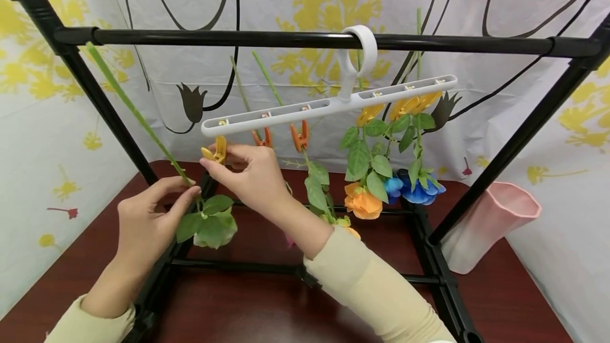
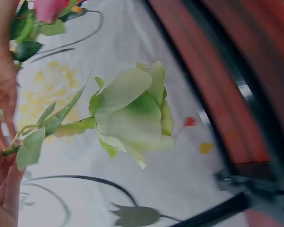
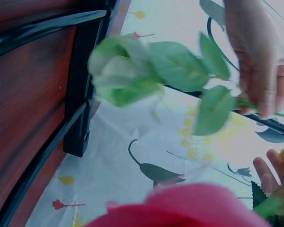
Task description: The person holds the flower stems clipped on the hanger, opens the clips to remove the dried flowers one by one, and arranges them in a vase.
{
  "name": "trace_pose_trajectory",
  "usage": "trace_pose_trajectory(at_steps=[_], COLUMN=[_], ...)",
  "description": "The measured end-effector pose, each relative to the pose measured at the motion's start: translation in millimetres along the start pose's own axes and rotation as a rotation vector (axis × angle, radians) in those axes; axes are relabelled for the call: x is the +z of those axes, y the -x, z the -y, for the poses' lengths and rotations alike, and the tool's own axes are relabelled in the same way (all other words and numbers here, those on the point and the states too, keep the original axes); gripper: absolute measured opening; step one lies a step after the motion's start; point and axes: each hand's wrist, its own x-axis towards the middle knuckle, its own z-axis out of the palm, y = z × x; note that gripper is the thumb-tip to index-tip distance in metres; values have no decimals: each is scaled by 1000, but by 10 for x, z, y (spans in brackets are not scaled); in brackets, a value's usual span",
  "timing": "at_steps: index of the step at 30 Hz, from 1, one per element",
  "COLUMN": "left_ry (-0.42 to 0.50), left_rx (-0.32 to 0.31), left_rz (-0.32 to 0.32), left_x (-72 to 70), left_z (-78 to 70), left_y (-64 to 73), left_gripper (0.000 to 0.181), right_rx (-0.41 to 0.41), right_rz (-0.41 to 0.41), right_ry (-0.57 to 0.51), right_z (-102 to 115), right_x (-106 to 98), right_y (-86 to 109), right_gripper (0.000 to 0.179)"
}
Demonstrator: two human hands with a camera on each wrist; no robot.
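Note:
My left hand [image 1: 149, 216] pinches the green stem [image 1: 138, 115] of an artificial white-green rose [image 1: 216, 229]. The bloom hangs downward while the stem's cut end slants up to the left. In the left wrist view the rose [image 2: 132, 111] shows large, its leaves close to the fingers. At the left end of a white clip hanger [image 1: 281, 118], my right hand [image 1: 254, 176] grips a yellow clip [image 1: 219, 150] between thumb and fingers. Two orange clips [image 1: 299, 136] farther along hold flower stems.
The hanger hooks over a black rack bar [image 1: 214, 39]. Upside-down flowers, among them an orange rose [image 1: 363, 201] and a blue flower [image 1: 423, 190], hang on its right half. A pink-white vase [image 1: 491, 226] stands right of the rack on the dark red table [image 1: 238, 306].

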Motion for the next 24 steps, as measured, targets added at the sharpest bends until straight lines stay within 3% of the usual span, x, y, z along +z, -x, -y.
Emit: trace_pose_trajectory(at_steps=[6,11,17,24], left_ry=[13,74,259,361], left_rx=[207,274,292,317], left_rz=[-33,54,186,277], left_x=[-56,-111,-117,-6], left_z=[-250,-468,-669,-802], left_y=[-118,-200,-271,-340], left_gripper=[43,40,28,24], right_rx=[130,158,-44,-233], right_rz=[68,33,-73,-107], right_ry=[-13,-68,5,-50], right_z=[83,258,375,377], right_x=[-120,-270,-454,-779], right_y=[85,226,467,800], right_gripper=[37,42,32,32])
